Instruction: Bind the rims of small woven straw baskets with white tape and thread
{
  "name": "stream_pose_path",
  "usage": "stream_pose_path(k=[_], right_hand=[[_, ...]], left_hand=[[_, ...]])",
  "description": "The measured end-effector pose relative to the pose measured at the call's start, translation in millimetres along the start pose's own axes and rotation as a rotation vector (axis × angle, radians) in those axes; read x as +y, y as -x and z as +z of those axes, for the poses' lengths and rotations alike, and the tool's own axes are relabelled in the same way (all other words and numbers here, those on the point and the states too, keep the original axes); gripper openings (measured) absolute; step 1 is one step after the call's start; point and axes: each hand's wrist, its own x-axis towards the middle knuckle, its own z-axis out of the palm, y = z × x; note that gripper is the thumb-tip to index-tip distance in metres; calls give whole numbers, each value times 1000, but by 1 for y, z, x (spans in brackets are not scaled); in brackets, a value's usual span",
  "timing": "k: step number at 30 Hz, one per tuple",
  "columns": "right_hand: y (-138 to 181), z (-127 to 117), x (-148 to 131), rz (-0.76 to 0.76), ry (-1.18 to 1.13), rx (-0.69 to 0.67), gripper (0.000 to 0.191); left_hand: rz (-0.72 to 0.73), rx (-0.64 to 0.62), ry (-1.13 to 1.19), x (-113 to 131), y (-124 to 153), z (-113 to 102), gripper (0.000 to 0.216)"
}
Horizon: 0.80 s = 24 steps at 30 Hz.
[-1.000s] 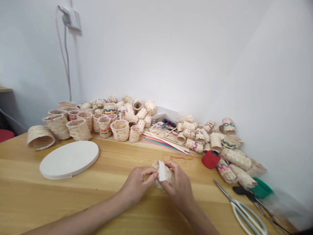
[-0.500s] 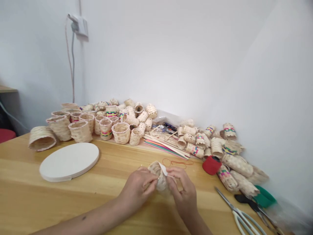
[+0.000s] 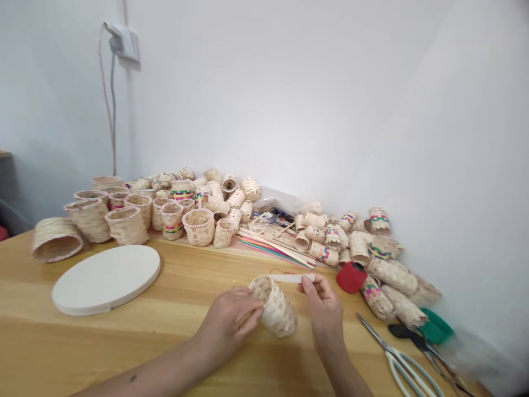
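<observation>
A small woven basket (image 3: 278, 311) of pale strips is tilted in the air above the wooden table, its mouth facing up and to the left. My left hand (image 3: 233, 317) is closed on the basket's rim at the near left side. From the far side of the rim a flat white strip (image 3: 289, 278) runs out to the right. My right hand (image 3: 324, 309) pinches the free end of this strip between thumb and fingers, apart from the basket. Behind the strip lies a loop of thin red thread (image 3: 281, 271), partly hidden by it.
A white round board (image 3: 106, 278) lies at left. Finished-looking woven baskets (image 3: 198, 227) crowd the back left, beside coloured strips (image 3: 275, 251). More baskets (image 3: 392, 275), a red thread spool (image 3: 351, 277), a green roll (image 3: 436, 326) and white-handled scissors (image 3: 403, 358) are at right.
My right hand has moved right, away from the basket rim, drawing the white strip out straight. The basket's woven side now shows more fully. The view has shifted slightly to the right.
</observation>
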Motion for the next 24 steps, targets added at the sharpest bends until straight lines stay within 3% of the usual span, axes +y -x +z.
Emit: stream_pose_path(k=[6, 16, 24], right_hand=[[5, -1, -1, -53, 47, -44, 29], [28, 11, -12, -485, 203, -275, 11], [31, 15, -11, -669, 249, -405, 11]], left_hand=[[-36, -4, -21, 0, -1, -2, 29], [-99, -55, -89, 1, -3, -4, 29], [-156, -110, -109, 4, -5, -6, 27]])
